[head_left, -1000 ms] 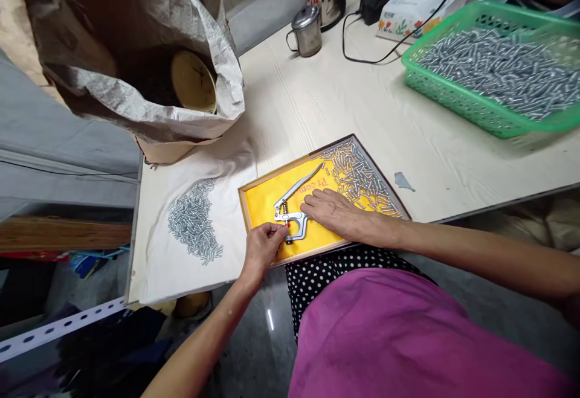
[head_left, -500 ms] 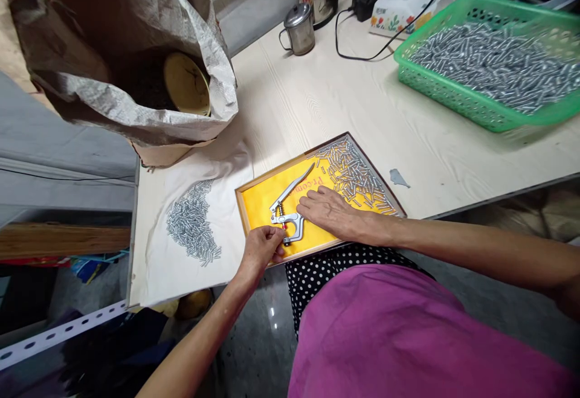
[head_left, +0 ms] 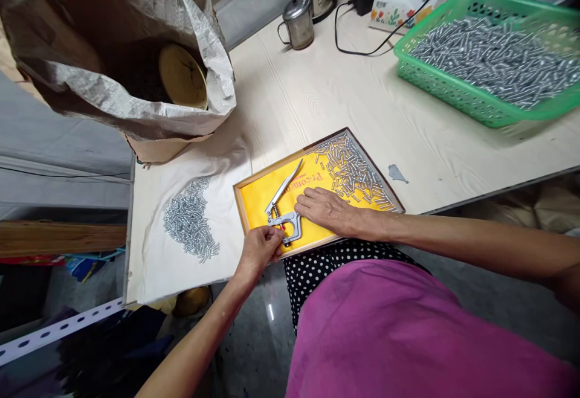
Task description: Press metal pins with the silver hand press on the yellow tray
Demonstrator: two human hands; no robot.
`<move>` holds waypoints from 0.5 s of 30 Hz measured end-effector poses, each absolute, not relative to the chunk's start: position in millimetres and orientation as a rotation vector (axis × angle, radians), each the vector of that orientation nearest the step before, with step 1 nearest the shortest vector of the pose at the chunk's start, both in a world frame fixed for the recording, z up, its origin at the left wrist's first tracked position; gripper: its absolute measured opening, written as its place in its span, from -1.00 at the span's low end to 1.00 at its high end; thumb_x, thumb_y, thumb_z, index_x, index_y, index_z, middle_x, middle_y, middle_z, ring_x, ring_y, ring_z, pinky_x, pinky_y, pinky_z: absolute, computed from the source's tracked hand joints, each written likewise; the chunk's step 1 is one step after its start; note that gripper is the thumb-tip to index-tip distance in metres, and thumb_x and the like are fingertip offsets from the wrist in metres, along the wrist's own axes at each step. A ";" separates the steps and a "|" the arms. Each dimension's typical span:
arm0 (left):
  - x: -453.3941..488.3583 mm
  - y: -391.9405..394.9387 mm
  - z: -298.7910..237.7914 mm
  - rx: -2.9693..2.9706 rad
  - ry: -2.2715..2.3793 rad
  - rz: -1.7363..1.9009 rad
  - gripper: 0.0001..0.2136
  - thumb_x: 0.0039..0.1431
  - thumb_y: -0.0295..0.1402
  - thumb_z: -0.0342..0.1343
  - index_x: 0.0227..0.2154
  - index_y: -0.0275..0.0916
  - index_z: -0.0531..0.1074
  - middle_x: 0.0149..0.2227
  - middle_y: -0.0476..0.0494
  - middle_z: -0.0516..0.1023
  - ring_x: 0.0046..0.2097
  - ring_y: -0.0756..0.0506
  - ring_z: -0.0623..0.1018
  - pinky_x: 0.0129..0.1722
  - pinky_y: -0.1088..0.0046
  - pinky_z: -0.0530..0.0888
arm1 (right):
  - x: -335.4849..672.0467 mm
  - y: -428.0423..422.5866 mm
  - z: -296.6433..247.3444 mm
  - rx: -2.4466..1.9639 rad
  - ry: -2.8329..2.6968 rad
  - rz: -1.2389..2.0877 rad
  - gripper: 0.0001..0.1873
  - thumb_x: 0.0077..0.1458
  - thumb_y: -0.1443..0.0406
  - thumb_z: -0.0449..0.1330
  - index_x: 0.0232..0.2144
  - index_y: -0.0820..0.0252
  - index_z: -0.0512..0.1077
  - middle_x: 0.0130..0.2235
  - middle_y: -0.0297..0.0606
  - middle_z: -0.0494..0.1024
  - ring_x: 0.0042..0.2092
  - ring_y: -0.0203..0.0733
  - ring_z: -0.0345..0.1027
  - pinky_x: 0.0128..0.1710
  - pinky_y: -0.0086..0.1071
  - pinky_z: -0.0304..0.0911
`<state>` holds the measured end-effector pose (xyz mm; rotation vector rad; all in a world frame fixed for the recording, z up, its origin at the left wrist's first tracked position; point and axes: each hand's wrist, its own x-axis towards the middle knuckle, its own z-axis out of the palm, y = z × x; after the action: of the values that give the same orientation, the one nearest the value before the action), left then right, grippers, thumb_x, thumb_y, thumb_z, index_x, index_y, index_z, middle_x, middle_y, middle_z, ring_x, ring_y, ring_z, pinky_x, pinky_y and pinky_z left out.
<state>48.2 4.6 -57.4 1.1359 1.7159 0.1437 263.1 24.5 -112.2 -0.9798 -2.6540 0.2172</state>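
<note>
A pair of silver spring-loaded hand pliers (head_left: pixel 292 226) with a C-shaped jaw and a red tip lies in a shallow yellow-bottomed tray (head_left: pixel 252 194). Its long lever points up and away, standing apart from my right fingers. My right hand (head_left: pixel 327 209) is closed at the back of the jaw, where it seems to grip the part of the pliers hidden beneath it. At the jaw's open end, the thumb and fingers of my left hand (head_left: pixel 260 248) are pinched together; what they hold is too small to make out. Small silver metal pieces (head_left: pixel 351 168) fill the tray's far right corner.
Left of the tray, a heap of small silver pieces (head_left: pixel 190 220) lies on a white cloth (head_left: pixel 151 265). A large woven sack (head_left: pixel 181 126) stands behind it. A green basket (head_left: pixel 448 105) of silver pieces, a metal mug (head_left: pixel 299 26) and a black cable (head_left: pixel 357 53) are farther back.
The pliers' lever has swung left, a little farther away from my right fingers. Both hands keep nearly the same places; the whole view has shifted slightly.
</note>
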 end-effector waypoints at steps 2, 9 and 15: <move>47.5 3.8 -58.4 1.162 1.719 0.138 -0.77 0.05 -0.22 0.19 -0.56 -0.26 0.41 -0.72 0.04 0.38 -0.70 0.06 0.32 -0.67 0.59 0.24 | 263.2 24.6 -115.9 -0.981 -2.622 0.277 -0.84 0.33 0.45 -0.01 -0.20 0.21 0.35 -0.18 -0.18 0.44 -0.14 -0.07 0.14 -0.15 -0.26 0.07; 43.8 -0.5 -65.7 1.230 1.697 0.184 -0.71 -0.04 -0.11 0.16 -0.61 -0.24 0.38 -0.69 0.03 0.36 -0.65 0.07 0.27 -0.63 0.57 0.14 | 266.9 25.5 -119.2 -0.949 -2.561 0.422 -0.85 0.35 0.42 -0.04 -0.21 0.19 0.33 -0.18 -0.21 0.40 -0.15 -0.09 0.11 -0.16 -0.27 0.08; 42.7 -6.1 -76.0 1.186 1.689 0.256 -0.64 -0.12 -0.01 0.19 -0.62 -0.24 0.36 -0.67 0.05 0.31 -0.60 0.07 0.25 -0.60 0.56 0.11 | 266.9 26.3 -116.8 -0.958 -2.578 0.445 -0.84 0.36 0.40 -0.02 -0.21 0.21 0.36 -0.21 -0.20 0.41 -0.17 -0.09 0.11 -0.17 -0.27 0.09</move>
<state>42.7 -6.1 -76.0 1.1860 1.6888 0.2562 266.9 26.3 -116.8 -0.9584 -2.5776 0.4450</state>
